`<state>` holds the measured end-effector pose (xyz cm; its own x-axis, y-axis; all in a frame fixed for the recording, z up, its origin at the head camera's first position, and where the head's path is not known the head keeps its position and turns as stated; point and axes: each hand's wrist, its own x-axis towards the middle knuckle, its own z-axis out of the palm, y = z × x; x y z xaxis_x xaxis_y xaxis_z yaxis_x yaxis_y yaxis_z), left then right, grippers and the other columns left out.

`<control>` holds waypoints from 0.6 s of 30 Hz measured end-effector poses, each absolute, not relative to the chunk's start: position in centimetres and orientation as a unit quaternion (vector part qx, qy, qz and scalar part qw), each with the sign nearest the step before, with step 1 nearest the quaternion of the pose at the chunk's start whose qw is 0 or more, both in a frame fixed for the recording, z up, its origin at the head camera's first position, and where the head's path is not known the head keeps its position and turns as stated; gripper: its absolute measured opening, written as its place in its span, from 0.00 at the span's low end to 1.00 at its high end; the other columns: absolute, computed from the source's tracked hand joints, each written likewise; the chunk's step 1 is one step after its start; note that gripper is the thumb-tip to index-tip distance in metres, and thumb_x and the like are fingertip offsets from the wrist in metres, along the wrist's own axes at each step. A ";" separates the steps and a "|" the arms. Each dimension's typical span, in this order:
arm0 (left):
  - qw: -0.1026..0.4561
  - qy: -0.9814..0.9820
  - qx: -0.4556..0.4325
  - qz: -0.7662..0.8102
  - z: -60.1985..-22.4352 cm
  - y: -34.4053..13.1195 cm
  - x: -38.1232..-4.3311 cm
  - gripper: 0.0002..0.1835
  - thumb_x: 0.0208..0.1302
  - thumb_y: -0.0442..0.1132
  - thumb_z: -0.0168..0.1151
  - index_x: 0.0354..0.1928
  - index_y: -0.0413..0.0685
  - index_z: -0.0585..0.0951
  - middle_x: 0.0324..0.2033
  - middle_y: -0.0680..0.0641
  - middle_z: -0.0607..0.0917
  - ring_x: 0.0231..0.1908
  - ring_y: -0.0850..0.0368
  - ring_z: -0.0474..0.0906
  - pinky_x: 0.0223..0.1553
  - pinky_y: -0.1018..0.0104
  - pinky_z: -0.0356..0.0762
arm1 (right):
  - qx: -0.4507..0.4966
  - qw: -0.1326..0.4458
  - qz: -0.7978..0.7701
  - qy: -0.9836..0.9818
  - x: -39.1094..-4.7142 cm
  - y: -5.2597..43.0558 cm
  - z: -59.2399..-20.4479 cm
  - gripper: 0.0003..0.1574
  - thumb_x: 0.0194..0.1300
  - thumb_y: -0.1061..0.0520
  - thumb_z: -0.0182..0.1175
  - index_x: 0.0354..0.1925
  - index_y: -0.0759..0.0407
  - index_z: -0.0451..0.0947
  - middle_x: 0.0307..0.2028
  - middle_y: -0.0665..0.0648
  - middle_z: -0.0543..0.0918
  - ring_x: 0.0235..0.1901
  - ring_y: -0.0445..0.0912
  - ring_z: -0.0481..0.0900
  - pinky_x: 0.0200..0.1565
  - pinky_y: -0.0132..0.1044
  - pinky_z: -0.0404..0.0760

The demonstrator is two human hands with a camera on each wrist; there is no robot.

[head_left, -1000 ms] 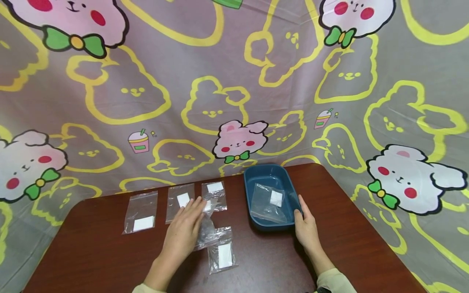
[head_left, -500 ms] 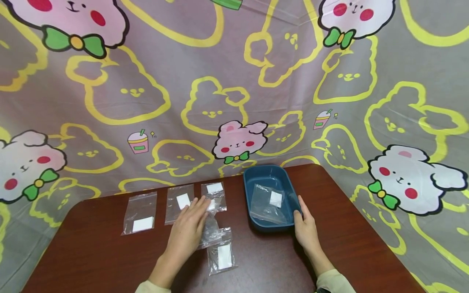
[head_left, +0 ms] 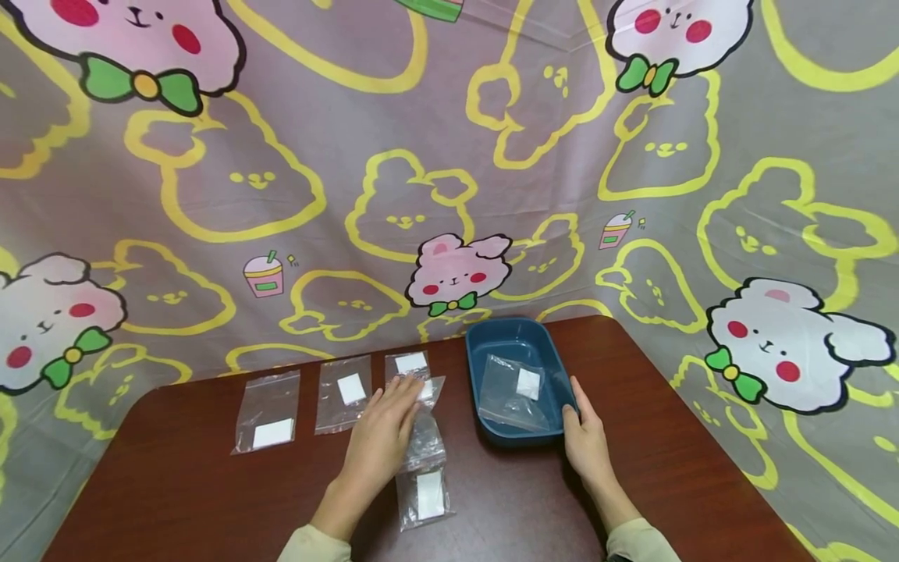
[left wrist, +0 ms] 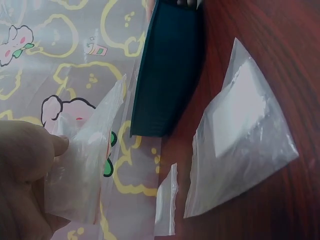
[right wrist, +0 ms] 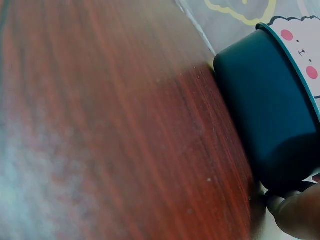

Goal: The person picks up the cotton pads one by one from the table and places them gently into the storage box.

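Note:
My left hand (head_left: 379, 433) pinches a clear zip bag (left wrist: 82, 170) with something pale inside, held up off the table. In the head view part of this bag (head_left: 430, 390) shows past the fingers. Just beyond lies a zip bag with a white card-like piece (head_left: 410, 362), partly covered. Nearer me another zip bag (head_left: 431, 496) holds a white piece. My right hand (head_left: 586, 441) grips the near right wall of a blue plastic bin (head_left: 485, 425), thumb at the rim. One zip bag (head_left: 509, 390) lies inside the bin.
Two more zip bags with white pieces lie to the left, one farther left (head_left: 267, 410) and one beside my left hand (head_left: 342, 390). The brown wooden table (head_left: 175, 484) ends at a patterned cloth (head_left: 393, 187) behind and at the sides.
My left hand has moved right with the zip bag, uncovering more of the bag to its left. The right hand and the bin have stayed in place.

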<state>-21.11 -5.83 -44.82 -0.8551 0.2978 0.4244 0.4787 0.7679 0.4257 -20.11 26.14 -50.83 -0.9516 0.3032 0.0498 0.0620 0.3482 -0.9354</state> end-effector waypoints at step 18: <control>0.162 -0.921 -0.227 -0.272 -44.5 -3.6 -21.8 0.22 0.73 0.39 0.59 0.66 0.46 0.77 0.66 0.44 0.76 0.66 0.41 0.70 0.70 0.43 0.60 | -0.117 0.108 0.561 -0.813 -19.9 26.1 -50.8 0.35 0.79 0.61 0.44 0.79 0.54 0.52 0.77 0.59 0.56 0.76 0.54 0.50 0.74 0.57 0.50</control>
